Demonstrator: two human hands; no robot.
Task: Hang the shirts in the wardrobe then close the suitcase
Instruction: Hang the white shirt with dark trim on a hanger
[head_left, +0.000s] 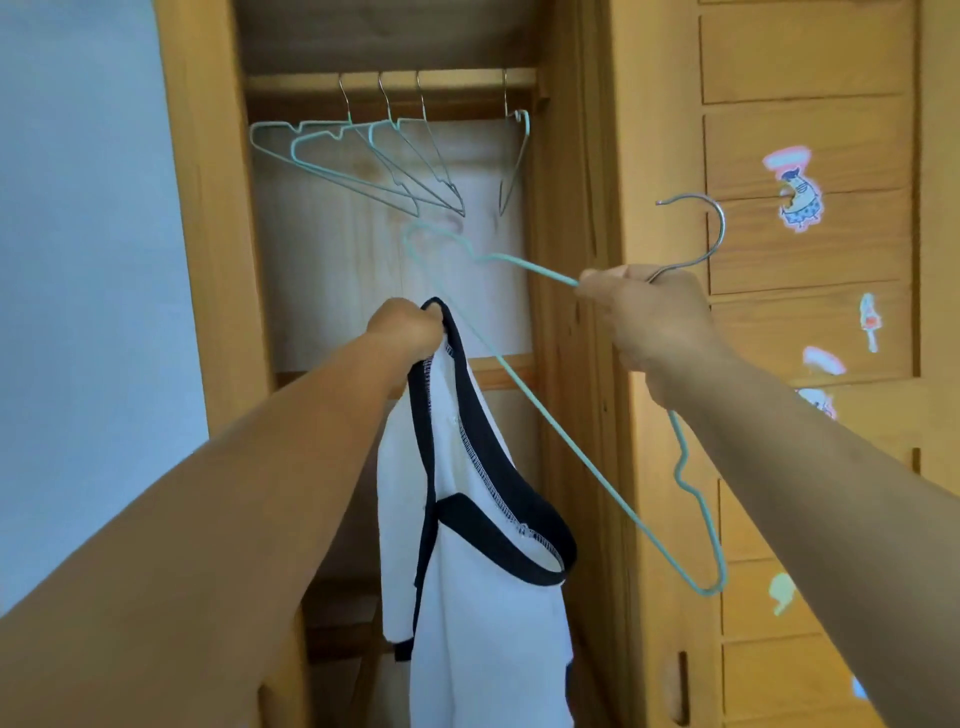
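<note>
My left hand (408, 330) grips the dark collar of a white shirt with navy trim (467, 597), which hangs down in front of the open wardrobe. My right hand (657, 325) grips a mint-green wire hanger (550, 436) at its neck, the metal hook pointing up and to the right. The hanger is tilted; its long bar runs just behind the shirt's collar and one shoulder end reaches up left toward the rail. The suitcase is out of view.
Several empty mint wire hangers (363, 156) hang on the wooden rail (389, 80) inside the wardrobe. A wooden wardrobe door (805, 156) with stickers stands on the right. A pale blue wall (88, 260) is on the left.
</note>
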